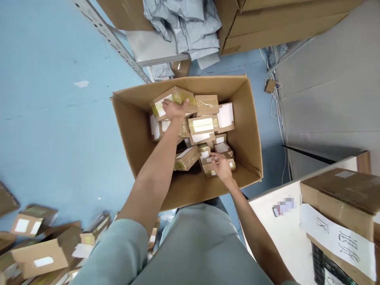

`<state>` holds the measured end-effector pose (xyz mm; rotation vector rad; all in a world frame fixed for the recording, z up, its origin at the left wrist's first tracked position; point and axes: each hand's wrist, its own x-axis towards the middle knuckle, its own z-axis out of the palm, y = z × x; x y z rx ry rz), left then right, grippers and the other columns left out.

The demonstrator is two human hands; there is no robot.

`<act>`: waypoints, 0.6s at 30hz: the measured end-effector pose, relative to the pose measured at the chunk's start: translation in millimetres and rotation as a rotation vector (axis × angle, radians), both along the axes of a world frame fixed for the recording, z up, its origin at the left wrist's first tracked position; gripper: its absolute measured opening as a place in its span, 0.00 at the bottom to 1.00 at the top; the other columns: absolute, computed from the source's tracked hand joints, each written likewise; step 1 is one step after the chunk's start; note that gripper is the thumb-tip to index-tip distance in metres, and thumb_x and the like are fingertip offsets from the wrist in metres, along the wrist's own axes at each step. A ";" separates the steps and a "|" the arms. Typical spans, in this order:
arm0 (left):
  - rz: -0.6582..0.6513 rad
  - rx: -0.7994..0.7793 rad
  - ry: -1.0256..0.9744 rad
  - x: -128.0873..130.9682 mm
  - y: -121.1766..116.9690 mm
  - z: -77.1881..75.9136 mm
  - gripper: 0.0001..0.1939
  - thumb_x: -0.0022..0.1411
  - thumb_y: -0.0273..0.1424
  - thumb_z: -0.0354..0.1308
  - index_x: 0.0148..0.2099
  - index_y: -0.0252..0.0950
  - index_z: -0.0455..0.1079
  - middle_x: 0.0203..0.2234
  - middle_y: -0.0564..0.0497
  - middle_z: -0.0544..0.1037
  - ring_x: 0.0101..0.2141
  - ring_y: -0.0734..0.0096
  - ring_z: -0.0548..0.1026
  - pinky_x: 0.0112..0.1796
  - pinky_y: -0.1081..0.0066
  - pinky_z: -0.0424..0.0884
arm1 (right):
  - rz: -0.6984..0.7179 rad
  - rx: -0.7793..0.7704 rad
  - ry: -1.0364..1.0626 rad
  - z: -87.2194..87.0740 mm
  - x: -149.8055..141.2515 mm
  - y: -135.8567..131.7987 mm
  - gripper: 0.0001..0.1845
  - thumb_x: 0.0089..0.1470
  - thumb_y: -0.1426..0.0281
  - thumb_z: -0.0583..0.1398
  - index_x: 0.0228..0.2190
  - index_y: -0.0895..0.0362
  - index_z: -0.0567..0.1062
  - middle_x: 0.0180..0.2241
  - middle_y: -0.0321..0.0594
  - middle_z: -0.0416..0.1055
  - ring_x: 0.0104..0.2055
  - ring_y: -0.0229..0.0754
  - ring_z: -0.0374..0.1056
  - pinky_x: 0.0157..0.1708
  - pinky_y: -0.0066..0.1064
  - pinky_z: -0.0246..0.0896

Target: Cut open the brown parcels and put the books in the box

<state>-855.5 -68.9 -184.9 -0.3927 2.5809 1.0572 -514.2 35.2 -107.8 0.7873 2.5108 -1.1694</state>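
A large open cardboard carton stands in front of me with several small taped parcels inside. My left hand reaches to its far left part and grips a taped cardboard parcel from above, fingers over the white label and thumb apart on the tape. This parcel sits tilted on others. My right hand is low in the near right part, its bent fingers on a small brown parcel; the hand covers part of it. Between the hands lie a tilted parcel and a parcel with a pale label.
A metal shelf with grey folded cloth and large boxes stands beyond the carton. Loose parcels pile up at lower left. At right, a white table bears boxes; cables run along the wall.
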 end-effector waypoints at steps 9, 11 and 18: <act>-0.122 0.056 0.134 57.4 -83.5 -9.8 0.46 0.69 0.42 0.75 0.81 0.35 0.62 0.79 0.34 0.66 0.80 0.42 0.61 0.80 0.48 0.54 | -0.131 -0.243 0.153 -53.5 -74.3 1.7 0.23 0.72 0.60 0.62 0.61 0.55 0.82 0.62 0.52 0.83 0.63 0.54 0.81 0.66 0.46 0.77; -0.134 0.038 0.190 72.0 -104.6 -0.6 0.42 0.71 0.42 0.73 0.79 0.37 0.65 0.78 0.36 0.68 0.80 0.41 0.60 0.80 0.46 0.54 | -0.178 -0.343 0.173 -67.6 -105.3 -4.4 0.33 0.71 0.56 0.64 0.69 0.58 0.75 0.71 0.56 0.75 0.73 0.56 0.73 0.71 0.48 0.73; -0.137 -0.019 0.213 90.1 -158.3 43.5 0.35 0.71 0.34 0.68 0.77 0.35 0.70 0.70 0.38 0.79 0.74 0.44 0.73 0.75 0.50 0.67 | -0.169 -0.700 0.175 -91.3 -166.5 -61.3 0.54 0.66 0.46 0.70 0.80 0.56 0.60 0.80 0.52 0.62 0.83 0.56 0.57 0.83 0.54 0.51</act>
